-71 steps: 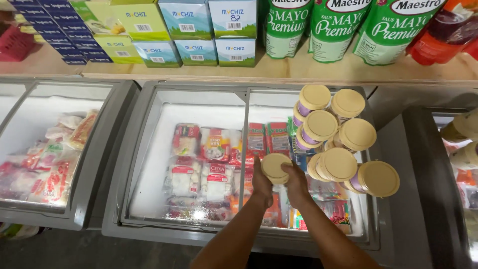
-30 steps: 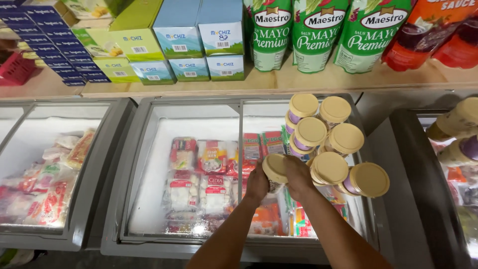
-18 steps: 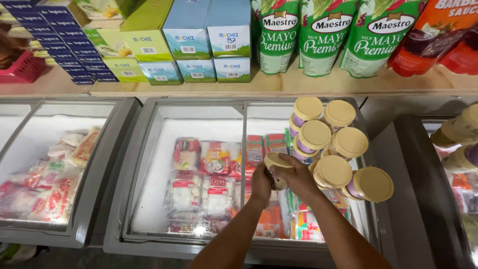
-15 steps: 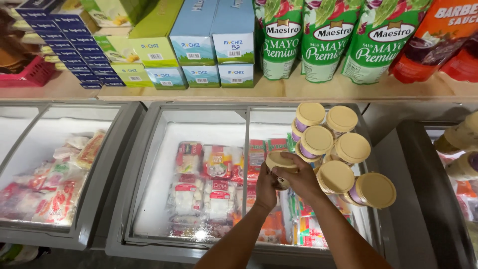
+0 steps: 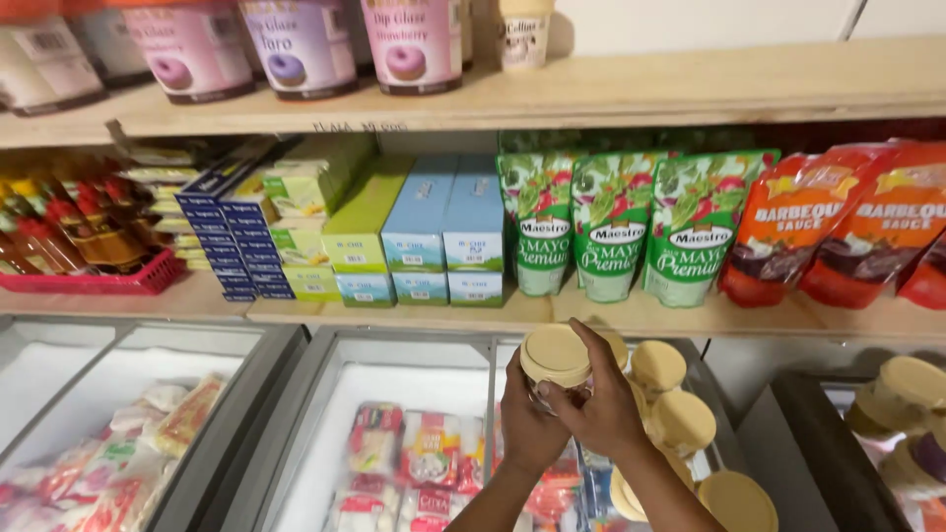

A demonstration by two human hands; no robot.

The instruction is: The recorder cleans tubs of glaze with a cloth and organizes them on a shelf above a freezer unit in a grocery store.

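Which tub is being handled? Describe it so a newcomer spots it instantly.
Start at the glass-topped chest freezer below the wooden shelf. Above its right side sits a stack of tan-lidded tubs. The one meant, the lifted tub, is alone in being clasped by both left hand and right hand.

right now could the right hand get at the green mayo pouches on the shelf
Probably yes. The right hand is just below the green mayo pouches, with open air between, and they stand at the shelf front. But both it and the left hand hold a tan-lidded jar.
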